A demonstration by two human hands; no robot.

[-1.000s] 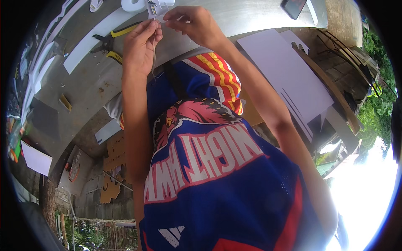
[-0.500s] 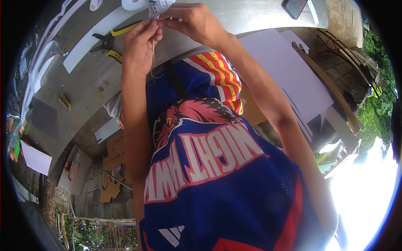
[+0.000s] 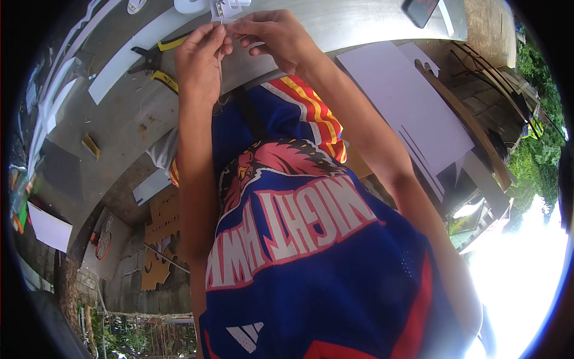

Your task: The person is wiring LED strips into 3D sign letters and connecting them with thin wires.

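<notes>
At the far edge of the view, my left hand [image 3: 202, 60] pinches a thin wire [image 3: 220, 64], which trails down past the palm. Close beside its fingertips, my right hand [image 3: 276, 37] has thumb and forefinger pressed together and the other fingers curled; whatever they may hold is too small to make out. Just beyond both hands lies a white cut-out piece [image 3: 232, 10] with a short LED strip [image 3: 219, 9] on it, near the wire's upper end. Left of my left hand, wire strippers [image 3: 153, 61] with yellow-and-black handles rest on the grey metal table [image 3: 128, 128].
White curved strips [image 3: 116, 73] lie on the table's left side. A dark phone [image 3: 420, 11] is at the far right. Large white sheets [image 3: 406, 102] lean at the right beside a brown board [image 3: 463, 119]. Cut cardboard [image 3: 160, 239] stands below the table at left.
My right hand has drawn slightly nearer and its lower fingers have loosened. The LED strip on the white piece now shows more plainly. My left hand keeps its pinch.
</notes>
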